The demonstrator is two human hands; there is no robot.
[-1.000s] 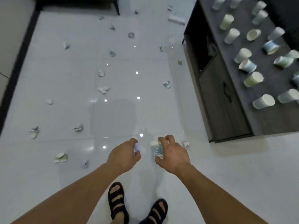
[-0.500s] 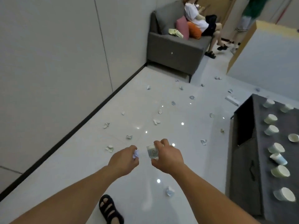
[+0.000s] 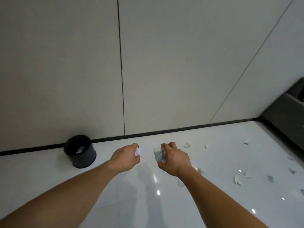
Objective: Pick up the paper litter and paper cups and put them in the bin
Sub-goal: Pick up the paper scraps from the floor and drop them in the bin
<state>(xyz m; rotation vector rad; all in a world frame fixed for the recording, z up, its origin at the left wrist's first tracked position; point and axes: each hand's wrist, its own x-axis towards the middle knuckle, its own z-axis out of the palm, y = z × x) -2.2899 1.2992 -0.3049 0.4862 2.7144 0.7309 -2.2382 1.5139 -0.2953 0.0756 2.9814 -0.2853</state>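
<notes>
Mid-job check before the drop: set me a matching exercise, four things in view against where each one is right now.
Things:
1. crumpled paper ball
2. paper cup
3. black bin
4. loose paper scraps

Places:
A. standing on the floor against the wall, left of both hands
B. gripped in the right hand
C. lying on the floor, off to the right
D. pinched in the left hand

Pairs: 1-D, 2-B, 3-A, 4-C
</notes>
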